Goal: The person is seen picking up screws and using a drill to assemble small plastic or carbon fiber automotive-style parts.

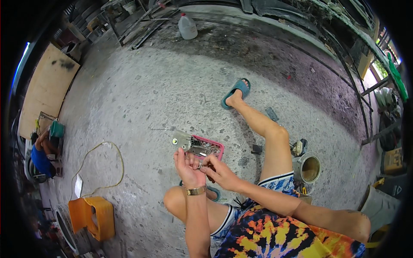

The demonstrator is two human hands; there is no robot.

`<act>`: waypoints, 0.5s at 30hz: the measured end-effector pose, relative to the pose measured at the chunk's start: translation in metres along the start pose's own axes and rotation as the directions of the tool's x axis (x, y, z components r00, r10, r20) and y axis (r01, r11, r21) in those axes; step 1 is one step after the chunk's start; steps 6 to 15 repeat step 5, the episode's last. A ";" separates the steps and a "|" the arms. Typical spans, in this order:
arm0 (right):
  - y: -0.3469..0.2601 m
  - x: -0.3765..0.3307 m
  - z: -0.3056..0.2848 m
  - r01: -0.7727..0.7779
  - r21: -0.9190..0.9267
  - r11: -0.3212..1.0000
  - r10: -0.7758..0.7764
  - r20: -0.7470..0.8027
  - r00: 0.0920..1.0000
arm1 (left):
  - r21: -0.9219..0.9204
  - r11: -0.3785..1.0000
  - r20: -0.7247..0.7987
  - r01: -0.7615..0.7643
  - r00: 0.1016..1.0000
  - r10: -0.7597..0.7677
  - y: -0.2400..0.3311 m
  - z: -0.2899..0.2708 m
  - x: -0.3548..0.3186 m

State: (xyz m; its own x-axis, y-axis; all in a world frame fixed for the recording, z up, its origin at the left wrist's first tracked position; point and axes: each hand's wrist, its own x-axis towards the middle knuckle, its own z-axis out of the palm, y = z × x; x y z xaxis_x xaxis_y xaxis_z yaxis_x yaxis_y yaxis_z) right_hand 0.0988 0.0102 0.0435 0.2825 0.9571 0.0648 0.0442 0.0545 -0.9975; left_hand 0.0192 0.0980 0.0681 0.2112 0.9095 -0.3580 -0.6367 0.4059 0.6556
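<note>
My left hand (188, 172) is turned palm up, its fingers partly curled around a small shiny metal part (199, 165). Thumb and fingers of my right hand (218, 173) are pinched together against that part; what they grip is too small to make out. Just beyond both hands lies a pink basket (222, 148) of small metal pieces, possibly screws or bolts. A darker grey metal piece (200, 151) rests at its near side. Touching the basket's left side is a flat grey-green part (183, 138) with a round yellow-green spot and a thin rod pointing left.
An orange plastic stool (105, 219) stands at lower left beside a looped hose (122, 165). To my right are a round tin (310, 168) and a power tool (300, 147). A jug (187, 28) stands far ahead. Another person (41, 155) crouches at far left.
</note>
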 end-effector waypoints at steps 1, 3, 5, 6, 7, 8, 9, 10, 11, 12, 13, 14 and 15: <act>-0.003 -0.001 -0.001 -0.154 0.231 0.961 0.138 0.083 0.987 | -0.001 1.000 0.000 -0.001 1.000 0.001 0.000 0.000 0.001; -0.003 -0.001 -0.003 -0.198 0.305 0.932 0.178 0.092 0.980 | -0.021 0.999 0.006 -0.024 1.000 0.025 0.000 0.001 0.002; -0.003 -0.002 -0.005 -0.239 0.376 0.896 0.216 0.102 0.971 | -0.031 0.999 0.031 -0.020 0.999 0.021 -0.001 0.000 0.003; -0.003 -0.002 -0.005 -0.239 0.376 0.896 0.216 0.102 0.971 | -0.031 0.999 0.031 -0.020 0.999 0.021 -0.001 0.000 0.003; -0.003 -0.002 -0.005 -0.239 0.376 0.896 0.216 0.102 0.971 | -0.031 0.999 0.031 -0.020 0.999 0.021 -0.001 0.000 0.003; -0.003 -0.002 -0.005 -0.239 0.376 0.896 0.216 0.102 0.971 | -0.031 0.999 0.031 -0.020 0.999 0.021 -0.001 0.000 0.003; -0.003 -0.002 -0.005 -0.239 0.376 0.896 0.216 0.102 0.971 | -0.031 0.999 0.031 -0.020 0.999 0.021 -0.001 0.000 0.003; -0.003 -0.002 -0.005 -0.239 0.376 0.896 0.216 0.102 0.971 | -0.031 0.999 0.031 -0.020 0.999 0.021 -0.001 0.000 0.003; -0.003 -0.002 -0.005 -0.239 0.376 0.896 0.216 0.102 0.971 | -0.031 0.999 0.031 -0.020 0.999 0.021 -0.001 0.000 0.003; -0.003 -0.002 -0.005 -0.239 0.376 0.896 0.216 0.102 0.971 | -0.031 0.999 0.031 -0.020 0.999 0.021 -0.001 0.000 0.003; -0.003 -0.002 -0.005 -0.239 0.376 0.896 0.216 0.102 0.971 | -0.031 0.999 0.031 -0.020 0.999 0.021 -0.001 0.000 0.003; -0.003 -0.002 -0.005 -0.239 0.376 0.896 0.216 0.102 0.971 | -0.031 0.999 0.031 -0.020 0.999 0.021 -0.001 0.000 0.003; -0.003 -0.002 -0.005 -0.239 0.376 0.896 0.216 0.102 0.971 | -0.031 0.999 0.031 -0.020 0.999 0.021 -0.001 0.000 0.003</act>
